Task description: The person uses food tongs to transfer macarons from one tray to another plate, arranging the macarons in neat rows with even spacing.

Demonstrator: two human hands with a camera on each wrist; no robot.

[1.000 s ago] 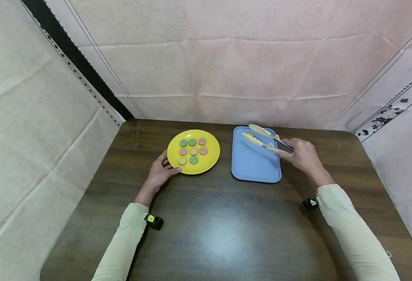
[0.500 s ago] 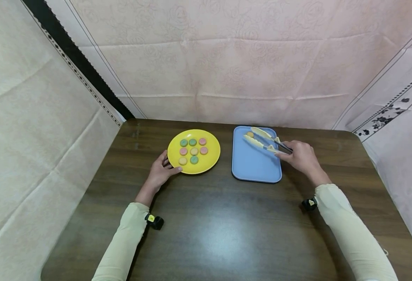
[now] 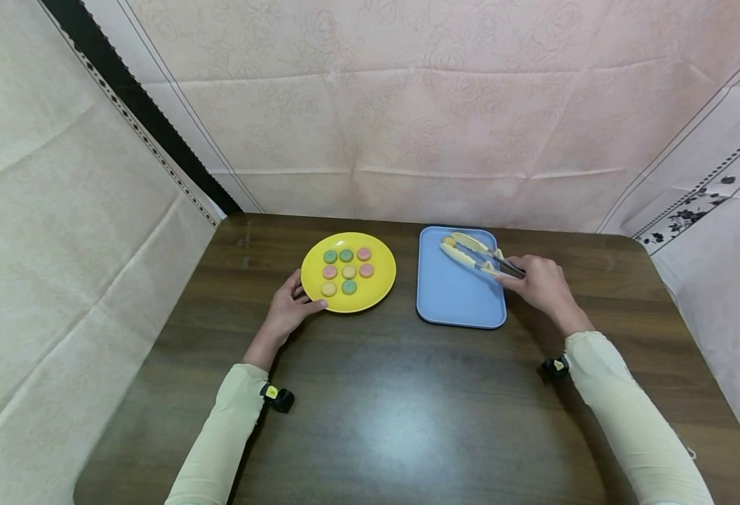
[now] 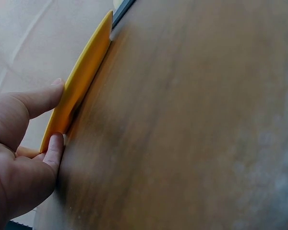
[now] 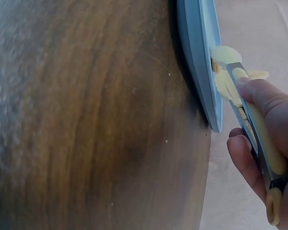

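At the left, a yellow plate (image 3: 379, 280) carries several small round macaron-like pieces (image 3: 348, 272) in green, pink and cream. My left hand (image 3: 286, 306) grips its near-left rim; in the left wrist view the thumb (image 4: 45, 98) lies on one face and the fingers are at the other. My right hand (image 3: 541, 282) holds a pair of tongs (image 3: 492, 265) with cream tips and grey handles over a blue tray (image 3: 461, 308). A single yellowish macaron-like piece (image 3: 449, 241) sits near the tray's far-left corner, at the tongs' slightly parted tips. Whether they touch it, I cannot tell.
Plate and tray stand side by side near the far edge of a dark wooden table (image 3: 370, 407), with a gap between them. A pale patterned cloth (image 3: 407, 140) hangs behind the table. More cloth hangs at both sides.
The tongs have moved slightly down and right, and their tips have drawn somewhat closer together. The yellowish piece on the tray shows more plainly. My left hand and the plate have stayed put.
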